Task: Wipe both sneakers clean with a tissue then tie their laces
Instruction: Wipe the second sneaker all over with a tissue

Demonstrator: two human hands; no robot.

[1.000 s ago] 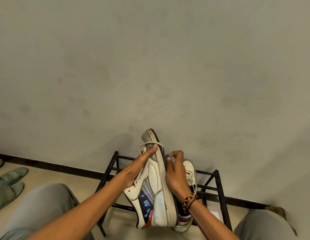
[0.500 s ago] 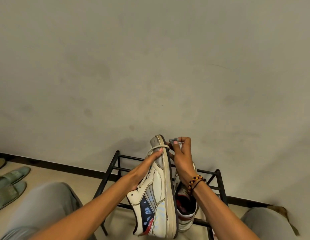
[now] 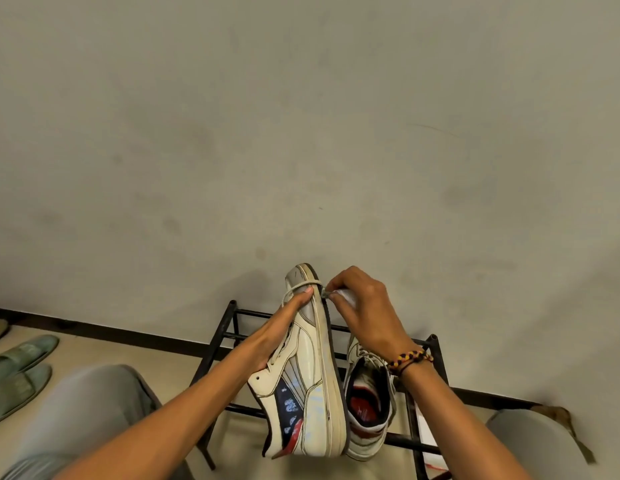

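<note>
I hold one white sneaker (image 3: pixel 310 372) on its side, toe up, sole edge facing right. My left hand (image 3: pixel 284 327) grips its upper, fingers reaching the toe where a loose lace (image 3: pixel 298 289) loops across. My right hand (image 3: pixel 364 313) pinches a small grey-white tissue (image 3: pixel 343 295) against the sole rim near the toe. The second sneaker (image 3: pixel 367 407) stands on the black metal shoe rack (image 3: pixel 436 375) behind, its red lining showing and its toe hidden by my right hand.
The rack stands against a plain grey wall with a dark skirting board. Two green slippers (image 3: pixel 21 372) lie on the floor at the far left. My knees in grey trousers fill the lower corners. A white paper (image 3: pixel 428 431) lies under the rack.
My right hand with the tissue has moved up along the sole edge from mid-shoe to the toe. The sneaker in my left hand has shifted a little to the right.
</note>
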